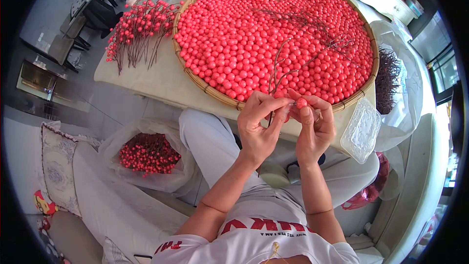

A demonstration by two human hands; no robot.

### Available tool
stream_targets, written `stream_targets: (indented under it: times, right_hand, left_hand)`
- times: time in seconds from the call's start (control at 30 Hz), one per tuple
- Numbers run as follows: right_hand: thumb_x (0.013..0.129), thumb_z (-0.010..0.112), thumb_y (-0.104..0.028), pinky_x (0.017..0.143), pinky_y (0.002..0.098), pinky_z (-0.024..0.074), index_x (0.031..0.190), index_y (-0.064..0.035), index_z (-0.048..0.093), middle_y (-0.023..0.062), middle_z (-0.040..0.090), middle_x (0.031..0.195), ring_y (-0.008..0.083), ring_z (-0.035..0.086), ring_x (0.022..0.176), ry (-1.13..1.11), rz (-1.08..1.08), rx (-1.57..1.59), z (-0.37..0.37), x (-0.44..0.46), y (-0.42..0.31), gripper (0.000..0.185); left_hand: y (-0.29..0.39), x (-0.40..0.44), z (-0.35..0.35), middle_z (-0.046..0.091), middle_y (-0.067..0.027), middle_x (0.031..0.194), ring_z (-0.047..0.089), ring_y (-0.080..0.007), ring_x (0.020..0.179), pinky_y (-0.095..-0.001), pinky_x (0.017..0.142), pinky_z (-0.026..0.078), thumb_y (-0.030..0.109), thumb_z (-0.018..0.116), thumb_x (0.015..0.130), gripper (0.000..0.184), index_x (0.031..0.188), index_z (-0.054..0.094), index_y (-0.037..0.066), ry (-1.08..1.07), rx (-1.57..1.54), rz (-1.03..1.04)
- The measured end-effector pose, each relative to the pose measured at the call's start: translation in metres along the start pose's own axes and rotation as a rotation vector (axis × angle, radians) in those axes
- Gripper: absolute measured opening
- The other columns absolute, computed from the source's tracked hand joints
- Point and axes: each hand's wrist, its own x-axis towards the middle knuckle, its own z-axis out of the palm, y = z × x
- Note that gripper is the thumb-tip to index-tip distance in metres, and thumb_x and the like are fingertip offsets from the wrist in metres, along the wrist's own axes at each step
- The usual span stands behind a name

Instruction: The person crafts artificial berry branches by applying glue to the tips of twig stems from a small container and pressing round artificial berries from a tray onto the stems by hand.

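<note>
Pinching at close quarters, the person's two hands meet just over the near rim of a wide woven tray (222, 99). The left hand (259, 127) is closed to a fingertip grip, with a forked brown twig (275, 73) running up through it and its lower end hanging below; held this way, the branching tips stand clear above the knuckles. The right hand (315, 134) is nearly closed too, thumb and fingers on one red bead (302, 102) — it sits right beside the left fingertips, likely so both hands can steady such small parts. Whether bead and twig are joined cannot be told.

The tray is heaped with loose red beads (234, 34), and its raised rim presumably keeps them from rolling off the table (156, 82). Thin twigs (337, 44) lie across the heap, within easy reach. Left of the tray rests a bunch of beaded stems (141, 24), heads together; more beaded stems (150, 154) fill a plastic bag (110, 149) low on the left. At the right, dark twigs (386, 80) sit in a clear bag (410, 73) — beside a clear plastic container (361, 132) at the table's edge.
</note>
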Motion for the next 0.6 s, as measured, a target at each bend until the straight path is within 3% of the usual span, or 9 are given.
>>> stream_targets:
  times: [0.07, 0.2, 0.4, 0.53, 0.6]
  right_hand:
    - [0.090, 0.054, -0.003, 0.069, 0.0236, 0.0519, 0.104, 0.0049, 0.051, 0.0149, 0.065, 0.096, 0.0147, 0.061, 0.074, 0.000, -0.003, -0.009, 0.001, 0.000, -0.001, 0.016]
    - [0.090, 0.055, -0.002, 0.067, 0.0230, 0.0513, 0.104, 0.0044, 0.052, 0.0141, 0.065, 0.093, 0.0137, 0.061, 0.073, 0.021, 0.016, -0.019, 0.003, -0.001, -0.004, 0.016]
    - [0.090, 0.055, -0.008, 0.071, 0.0261, 0.0536, 0.105, 0.0038, 0.052, 0.0179, 0.064, 0.101, 0.0178, 0.063, 0.078, -0.038, -0.013, -0.111, -0.004, -0.001, 0.001, 0.020]
    - [0.086, 0.059, -0.001, 0.067, 0.0207, 0.0496, 0.104, 0.0041, 0.054, 0.0112, 0.066, 0.093, 0.0134, 0.061, 0.072, -0.072, -0.040, -0.166, 0.000, 0.003, -0.007, 0.019]
    - [0.084, 0.061, -0.002, 0.065, 0.0204, 0.0488, 0.103, 0.0036, 0.055, 0.0103, 0.066, 0.093, 0.0129, 0.061, 0.070, -0.065, -0.093, -0.245, -0.002, 0.006, -0.014, 0.020]
  left_hand:
    - [0.000, -0.001, 0.001, 0.052, -0.0043, 0.082, 0.048, -0.0102, 0.063, -0.0194, 0.056, 0.046, -0.007, 0.060, 0.080, 0.016, 0.092, 0.066, 0.001, 0.000, 0.007, -0.007]
    - [0.000, -0.002, 0.006, 0.050, 0.0001, 0.074, 0.041, -0.0081, 0.059, -0.0184, 0.052, 0.033, -0.005, 0.065, 0.076, 0.020, 0.092, 0.068, 0.006, 0.089, -0.030, -0.022]
    - [0.001, -0.002, 0.004, 0.052, -0.0049, 0.083, 0.049, -0.0101, 0.063, -0.0188, 0.056, 0.045, -0.007, 0.060, 0.080, 0.015, 0.092, 0.065, 0.001, 0.027, 0.010, -0.056]
    - [-0.002, 0.002, 0.003, 0.055, -0.0021, 0.082, 0.049, -0.0083, 0.067, -0.0184, 0.054, 0.035, -0.001, 0.062, 0.081, 0.012, 0.091, 0.065, 0.006, 0.026, -0.273, -0.189]
    - [-0.004, 0.005, -0.002, 0.055, -0.0024, 0.084, 0.050, -0.0086, 0.071, -0.0190, 0.056, 0.036, 0.001, 0.062, 0.082, 0.011, 0.092, 0.065, 0.006, 0.051, -0.450, -0.265]
